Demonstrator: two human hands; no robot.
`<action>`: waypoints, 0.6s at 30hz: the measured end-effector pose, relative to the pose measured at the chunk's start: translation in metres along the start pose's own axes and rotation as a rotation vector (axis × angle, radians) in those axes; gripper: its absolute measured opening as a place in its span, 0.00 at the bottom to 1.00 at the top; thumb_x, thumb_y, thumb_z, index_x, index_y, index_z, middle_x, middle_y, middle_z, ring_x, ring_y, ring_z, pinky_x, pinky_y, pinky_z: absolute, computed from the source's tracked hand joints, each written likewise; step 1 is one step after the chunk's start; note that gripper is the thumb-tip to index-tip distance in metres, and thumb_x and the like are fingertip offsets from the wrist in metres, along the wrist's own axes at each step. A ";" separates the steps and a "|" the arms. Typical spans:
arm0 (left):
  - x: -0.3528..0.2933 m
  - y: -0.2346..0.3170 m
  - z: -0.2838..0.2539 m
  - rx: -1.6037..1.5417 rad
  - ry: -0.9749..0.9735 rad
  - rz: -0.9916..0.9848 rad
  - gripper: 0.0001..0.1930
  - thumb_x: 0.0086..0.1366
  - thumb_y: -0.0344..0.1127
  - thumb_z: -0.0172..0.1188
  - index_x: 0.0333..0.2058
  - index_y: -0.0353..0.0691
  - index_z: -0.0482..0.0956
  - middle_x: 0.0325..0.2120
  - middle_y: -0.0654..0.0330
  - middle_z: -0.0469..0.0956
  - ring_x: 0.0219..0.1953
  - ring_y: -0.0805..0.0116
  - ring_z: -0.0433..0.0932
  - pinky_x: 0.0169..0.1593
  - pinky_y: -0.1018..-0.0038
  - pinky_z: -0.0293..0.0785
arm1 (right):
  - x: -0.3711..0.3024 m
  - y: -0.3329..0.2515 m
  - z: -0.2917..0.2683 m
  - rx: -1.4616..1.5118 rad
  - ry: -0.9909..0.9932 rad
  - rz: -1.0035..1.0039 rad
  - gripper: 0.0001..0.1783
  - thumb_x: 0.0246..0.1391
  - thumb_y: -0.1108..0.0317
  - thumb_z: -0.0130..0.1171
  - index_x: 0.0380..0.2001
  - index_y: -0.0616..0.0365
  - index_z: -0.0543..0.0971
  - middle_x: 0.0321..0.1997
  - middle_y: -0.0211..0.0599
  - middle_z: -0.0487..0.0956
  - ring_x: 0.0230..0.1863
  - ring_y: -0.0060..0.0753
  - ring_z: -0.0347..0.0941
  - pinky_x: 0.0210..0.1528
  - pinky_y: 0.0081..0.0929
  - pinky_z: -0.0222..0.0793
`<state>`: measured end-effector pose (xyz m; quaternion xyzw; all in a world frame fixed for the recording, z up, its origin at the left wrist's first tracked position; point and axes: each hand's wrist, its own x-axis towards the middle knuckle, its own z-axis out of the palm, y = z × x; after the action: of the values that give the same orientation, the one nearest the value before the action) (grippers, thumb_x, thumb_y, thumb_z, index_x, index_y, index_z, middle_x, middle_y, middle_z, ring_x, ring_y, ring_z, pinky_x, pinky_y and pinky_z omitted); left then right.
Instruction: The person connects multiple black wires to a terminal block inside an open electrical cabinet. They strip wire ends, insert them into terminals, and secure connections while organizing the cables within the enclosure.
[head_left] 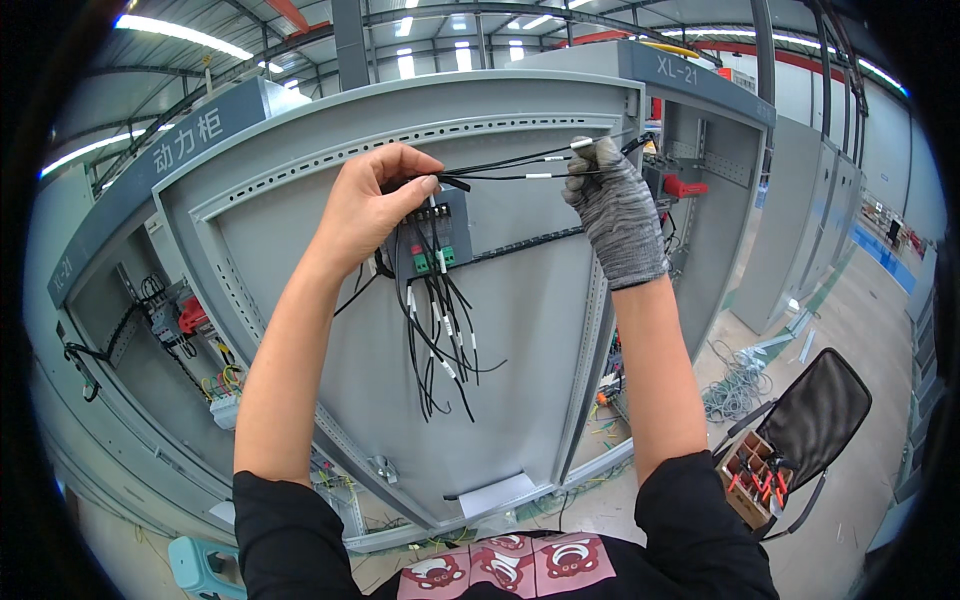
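Observation:
Several thin black wires (490, 171) with white marker sleeves stretch between my two hands, in front of a grey cabinet door (520, 340). My bare left hand (385, 195) pinches them between thumb and fingers at the left end. At the right end my right hand (615, 205), in a grey knit glove, closes its fingers on the same wires. Below my left hand a bundle of loose black wires (440, 330) with white sleeves hangs down. Behind it, a grey panel component with green terminals (432, 260) is mounted on the door, partly hidden by wires.
Open cabinets with red switch handles (684, 187) stand to both sides. At lower right a black chair (815, 415) bears a wooden tool box (752, 475) with red-handled tools. A coil of wire (735, 385) lies on the floor. A light blue stool (200, 565) stands at lower left.

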<state>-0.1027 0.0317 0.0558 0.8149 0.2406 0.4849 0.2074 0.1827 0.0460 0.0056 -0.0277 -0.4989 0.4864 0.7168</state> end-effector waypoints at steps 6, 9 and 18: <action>0.000 -0.004 -0.002 0.007 0.001 0.010 0.10 0.63 0.32 0.61 0.42 0.34 0.79 0.34 0.63 0.80 0.39 0.77 0.78 0.47 0.79 0.72 | -0.004 -0.001 0.011 -0.281 0.128 -0.109 0.11 0.59 0.64 0.64 0.38 0.60 0.81 0.31 0.36 0.82 0.30 0.23 0.77 0.34 0.19 0.73; 0.000 -0.002 0.000 0.032 0.020 0.014 0.10 0.63 0.30 0.60 0.42 0.32 0.80 0.35 0.61 0.81 0.38 0.76 0.79 0.46 0.79 0.74 | -0.009 -0.004 0.009 -0.358 0.087 -0.139 0.11 0.60 0.65 0.62 0.42 0.61 0.81 0.34 0.37 0.83 0.34 0.26 0.79 0.39 0.21 0.75; 0.000 -0.001 0.000 0.006 0.004 -0.006 0.10 0.64 0.32 0.61 0.42 0.34 0.79 0.35 0.63 0.81 0.40 0.77 0.79 0.47 0.79 0.72 | -0.015 -0.004 0.002 -0.393 0.018 -0.226 0.12 0.62 0.68 0.58 0.45 0.63 0.80 0.41 0.39 0.83 0.44 0.32 0.81 0.53 0.28 0.76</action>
<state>-0.1030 0.0325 0.0550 0.8138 0.2450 0.4852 0.2056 0.1834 0.0324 -0.0012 -0.1150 -0.5773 0.2961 0.7522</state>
